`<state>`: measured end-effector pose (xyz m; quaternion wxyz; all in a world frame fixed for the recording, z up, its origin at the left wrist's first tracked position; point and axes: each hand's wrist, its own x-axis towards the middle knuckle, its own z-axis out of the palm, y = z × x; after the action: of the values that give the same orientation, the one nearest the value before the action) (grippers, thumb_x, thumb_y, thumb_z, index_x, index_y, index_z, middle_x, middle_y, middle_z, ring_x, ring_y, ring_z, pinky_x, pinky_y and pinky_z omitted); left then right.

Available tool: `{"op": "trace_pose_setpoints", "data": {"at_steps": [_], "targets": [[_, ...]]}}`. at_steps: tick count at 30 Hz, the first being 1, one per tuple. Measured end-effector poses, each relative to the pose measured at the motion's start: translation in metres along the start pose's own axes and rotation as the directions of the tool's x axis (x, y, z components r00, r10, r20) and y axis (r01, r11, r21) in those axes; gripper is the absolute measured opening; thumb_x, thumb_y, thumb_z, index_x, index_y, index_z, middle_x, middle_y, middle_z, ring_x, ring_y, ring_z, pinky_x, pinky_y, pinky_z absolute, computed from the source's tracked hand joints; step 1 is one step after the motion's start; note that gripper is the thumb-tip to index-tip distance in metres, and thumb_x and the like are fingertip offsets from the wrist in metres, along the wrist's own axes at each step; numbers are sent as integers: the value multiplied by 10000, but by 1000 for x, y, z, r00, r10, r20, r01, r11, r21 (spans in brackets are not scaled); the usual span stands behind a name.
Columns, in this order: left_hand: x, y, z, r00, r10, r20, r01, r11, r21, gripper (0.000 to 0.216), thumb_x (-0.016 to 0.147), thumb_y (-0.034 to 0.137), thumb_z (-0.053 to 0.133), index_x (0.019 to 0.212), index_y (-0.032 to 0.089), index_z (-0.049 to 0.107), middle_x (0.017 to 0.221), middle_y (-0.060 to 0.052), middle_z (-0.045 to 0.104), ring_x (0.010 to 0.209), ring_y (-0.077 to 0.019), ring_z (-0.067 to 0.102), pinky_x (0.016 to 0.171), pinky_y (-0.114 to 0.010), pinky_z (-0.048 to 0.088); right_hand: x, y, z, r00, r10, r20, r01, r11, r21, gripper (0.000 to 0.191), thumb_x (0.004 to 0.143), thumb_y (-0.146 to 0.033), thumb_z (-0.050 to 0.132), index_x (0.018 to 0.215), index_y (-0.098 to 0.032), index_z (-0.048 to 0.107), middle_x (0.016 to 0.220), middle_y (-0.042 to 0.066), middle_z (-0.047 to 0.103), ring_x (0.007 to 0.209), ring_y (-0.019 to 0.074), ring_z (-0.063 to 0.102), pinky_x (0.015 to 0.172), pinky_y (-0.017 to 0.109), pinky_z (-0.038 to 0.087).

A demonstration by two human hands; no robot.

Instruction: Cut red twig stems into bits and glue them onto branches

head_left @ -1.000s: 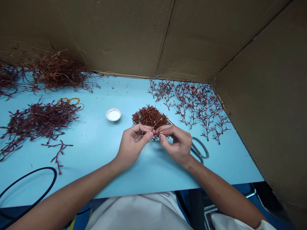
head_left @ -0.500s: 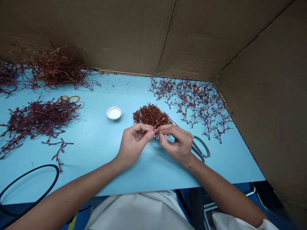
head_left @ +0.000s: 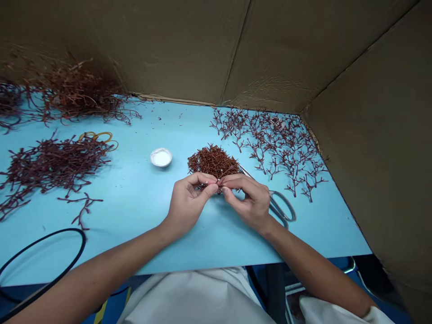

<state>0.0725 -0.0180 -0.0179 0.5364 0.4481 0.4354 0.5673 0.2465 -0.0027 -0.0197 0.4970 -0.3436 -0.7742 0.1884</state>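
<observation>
My left hand [head_left: 188, 202] and my right hand [head_left: 248, 200] meet fingertip to fingertip over the blue tabletop [head_left: 141, 202]. Both pinch one small red-brown branched twig [head_left: 218, 183] between thumbs and forefingers. Just behind the fingers lies a compact heap of short red-brown twig pieces [head_left: 212, 160]. A pair of metal scissors [head_left: 280, 204] lies under and beside my right hand, its handles showing to the right of the wrist.
Spread branched twigs [head_left: 273, 141] cover the right back of the table. Loose bundles [head_left: 50, 162] and a tangled pile [head_left: 74, 94] lie at left. A small white dish [head_left: 161, 157], rubber bands [head_left: 99, 136], a black cable [head_left: 43, 252] and cardboard walls [head_left: 371, 112] surround the area.
Both hands stay pinched together on the twig, with only slight finger movement. The view has shifted a little downward.
</observation>
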Motion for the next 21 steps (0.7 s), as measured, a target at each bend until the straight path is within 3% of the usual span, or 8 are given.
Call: {"op": "trace_pose_setpoints", "data": {"at_steps": [4,7,11,15,21], "targets": [[5,4,-6,999,46,-21,-45,998,37,84,816,234,812,778,171,773,902,-71,777,906,-191,729,786,-289,636,3,-1,-5,997,18,68,-18,1000,0,136,946,-102,724,991,-230,731,1022,56,822,942,177,790,861,307,643],[12,7,-12,998,59,-33,-56,995,86,73,802,246,830,794,178,804,910,-56,742,764,-150,695,595,-228,603,6,0,-14,991,17,135,-6,997,-80,117,958,-156,736,1058,-217,743,1032,80,799,925,191,771,825,321,632],[18,9,-17,998,39,-44,-32,990,140,65,812,240,806,834,180,818,762,-3,673,486,-65,537,389,-179,444,6,7,-26,938,-69,341,204,903,-379,80,989,-232,707,1040,-193,753,915,78,754,803,202,692,712,336,561],[18,10,-17,1000,-27,-1,27,993,112,64,786,210,820,836,170,820,678,15,677,455,-62,537,436,-193,473,4,11,-29,861,-45,507,336,799,-499,164,1006,-316,702,1090,-185,754,951,82,760,834,221,649,750,364,519],[17,9,-17,999,-46,-18,47,996,75,100,736,225,858,833,202,855,817,-38,815,727,-145,727,662,-233,593,3,12,-25,836,-21,549,308,845,-437,152,1055,-296,627,992,-197,724,924,56,741,848,206,629,770,345,491]]}}
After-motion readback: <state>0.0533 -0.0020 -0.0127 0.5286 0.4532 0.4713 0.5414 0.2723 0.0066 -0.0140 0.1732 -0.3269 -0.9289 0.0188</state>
